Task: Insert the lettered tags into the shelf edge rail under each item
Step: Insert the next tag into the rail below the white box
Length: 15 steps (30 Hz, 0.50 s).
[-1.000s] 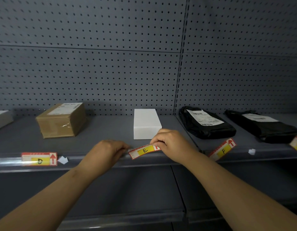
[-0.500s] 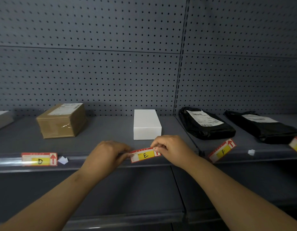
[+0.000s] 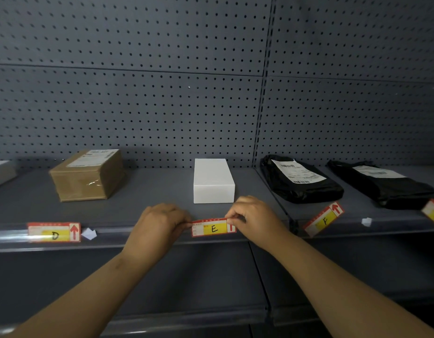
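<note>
Red-edged E tag (image 3: 213, 228) pinched at both ends, left hand (image 3: 159, 224), right hand (image 3: 253, 219); keep level, seat bottom edge in rail (image 3: 113, 234) first.

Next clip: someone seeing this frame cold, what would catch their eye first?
Both hands, left and right, pinch the ends of the E tag level at the rail, just below the white box. To the left, the D tag sits in the rail; to the right, the F tag lies tilted by a black bag.
</note>
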Each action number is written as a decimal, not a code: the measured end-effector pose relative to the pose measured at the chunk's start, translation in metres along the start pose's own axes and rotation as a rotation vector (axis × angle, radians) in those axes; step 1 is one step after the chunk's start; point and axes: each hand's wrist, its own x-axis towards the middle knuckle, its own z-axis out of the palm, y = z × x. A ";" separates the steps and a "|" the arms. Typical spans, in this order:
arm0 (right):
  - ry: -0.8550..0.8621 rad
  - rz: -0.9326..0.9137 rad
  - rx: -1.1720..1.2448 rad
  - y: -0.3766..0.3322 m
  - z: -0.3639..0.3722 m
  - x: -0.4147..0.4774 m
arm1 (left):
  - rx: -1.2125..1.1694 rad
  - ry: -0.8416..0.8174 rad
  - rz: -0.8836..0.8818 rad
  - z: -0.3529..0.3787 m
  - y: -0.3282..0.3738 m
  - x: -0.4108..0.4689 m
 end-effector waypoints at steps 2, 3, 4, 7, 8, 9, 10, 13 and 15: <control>0.004 -0.001 -0.006 0.001 0.000 0.000 | -0.010 0.016 -0.005 0.001 0.000 0.000; 0.007 0.000 -0.009 0.001 0.000 -0.001 | -0.013 0.022 -0.007 0.002 0.001 0.001; 0.009 0.001 -0.010 0.002 0.000 -0.001 | -0.016 0.026 -0.010 0.002 0.001 0.002; 0.009 0.008 -0.009 0.004 -0.001 -0.001 | 0.005 0.026 -0.032 0.001 0.005 0.004; 0.008 0.011 -0.008 0.004 -0.001 -0.001 | 0.010 0.029 -0.036 0.002 0.006 0.004; 0.008 0.015 -0.006 0.005 -0.001 0.000 | 0.008 0.030 -0.040 0.002 0.007 0.004; 0.009 0.017 -0.005 0.006 -0.001 0.000 | 0.003 0.033 -0.043 0.003 0.007 0.004; 0.009 0.019 -0.010 0.007 -0.002 0.000 | -0.014 0.049 -0.040 0.005 0.008 0.006; 0.010 0.017 -0.013 0.007 -0.002 -0.001 | -0.013 0.057 -0.041 0.005 0.008 0.007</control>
